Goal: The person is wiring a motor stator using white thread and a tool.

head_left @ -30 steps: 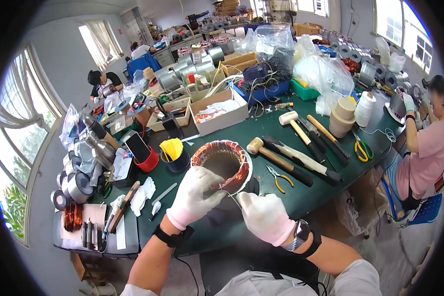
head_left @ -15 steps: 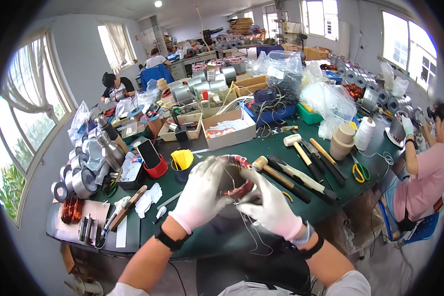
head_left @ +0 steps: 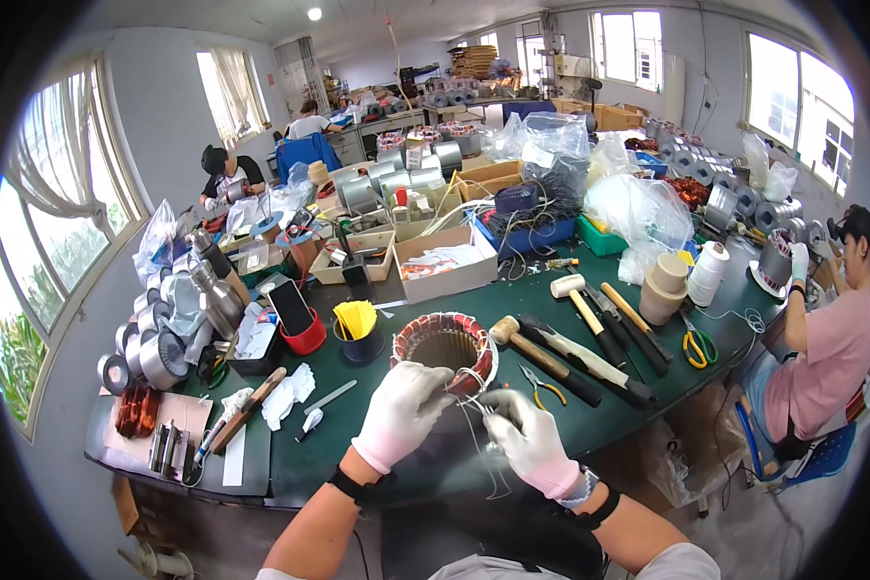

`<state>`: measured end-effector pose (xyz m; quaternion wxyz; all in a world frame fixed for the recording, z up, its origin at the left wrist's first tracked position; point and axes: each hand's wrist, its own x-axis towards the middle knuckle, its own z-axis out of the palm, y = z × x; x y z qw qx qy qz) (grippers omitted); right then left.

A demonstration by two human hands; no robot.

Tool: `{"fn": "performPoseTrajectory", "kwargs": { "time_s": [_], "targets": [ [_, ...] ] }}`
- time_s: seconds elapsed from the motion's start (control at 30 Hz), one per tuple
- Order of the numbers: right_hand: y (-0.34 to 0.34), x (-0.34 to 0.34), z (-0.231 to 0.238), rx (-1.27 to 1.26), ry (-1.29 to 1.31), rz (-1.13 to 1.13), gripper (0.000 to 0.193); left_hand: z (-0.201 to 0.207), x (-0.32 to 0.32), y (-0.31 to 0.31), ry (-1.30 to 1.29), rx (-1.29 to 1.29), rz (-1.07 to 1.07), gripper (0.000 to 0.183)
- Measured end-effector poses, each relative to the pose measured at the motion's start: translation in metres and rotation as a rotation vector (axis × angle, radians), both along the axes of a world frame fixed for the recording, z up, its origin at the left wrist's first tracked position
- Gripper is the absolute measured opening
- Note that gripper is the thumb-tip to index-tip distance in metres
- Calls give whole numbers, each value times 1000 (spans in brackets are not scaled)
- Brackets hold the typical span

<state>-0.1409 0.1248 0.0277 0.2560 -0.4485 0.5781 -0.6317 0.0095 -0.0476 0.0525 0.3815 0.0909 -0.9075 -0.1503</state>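
Observation:
A motor stator (head_left: 442, 327), its coil ends reddish and laced with white cord, stands upright on the dark green table in front of me. My left hand (head_left: 404, 411), in a white glove, is closed at the near side of its rim and pinches the white cord there. My right hand (head_left: 530, 440), gloved too, grips the cord just right of the left hand, fingers pressed together. A loose loop of the white cord (head_left: 496, 478) hangs down between the hands. The gloves partly hide the stator's near side.
Right of the stator lie pliers (head_left: 543, 387), a wooden mallet (head_left: 536, 355), a small white-headed mallet (head_left: 586, 307) and green-yellow scissors (head_left: 698, 346). A dark cup of yellow strips (head_left: 360, 333) and a red phone holder (head_left: 304, 333) stand left. A co-worker (head_left: 822, 300) sits at right.
Both hands have come down and nearer me, off the stator's sides to its near rim. The stator's top ring and the pliers now show. The right hand has drawn away with the cord.

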Motion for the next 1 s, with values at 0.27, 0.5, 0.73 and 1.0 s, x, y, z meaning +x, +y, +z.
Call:
{"fn": "performPoseTrajectory", "kwargs": {
  "time_s": [0.27, 0.5, 0.73, 1.0],
  "targets": [
    [11, -28, 86, -393, 878, -99, 22, -1, -4, 3, 3, 20, -1, 37],
    [161, -66, 3, 376, -14, 107, 18, 6, -12, 10, -7, -5, -58, 49],
    [422, -155, -294, 1315, 1044, -356, 17, 1, -13, 9, -44, 46, -83, 55],
    [86, -47, -57, 173, 690, -288, 19, 6, -12, 11, -6, 34, -42, 58]
  ]
}}
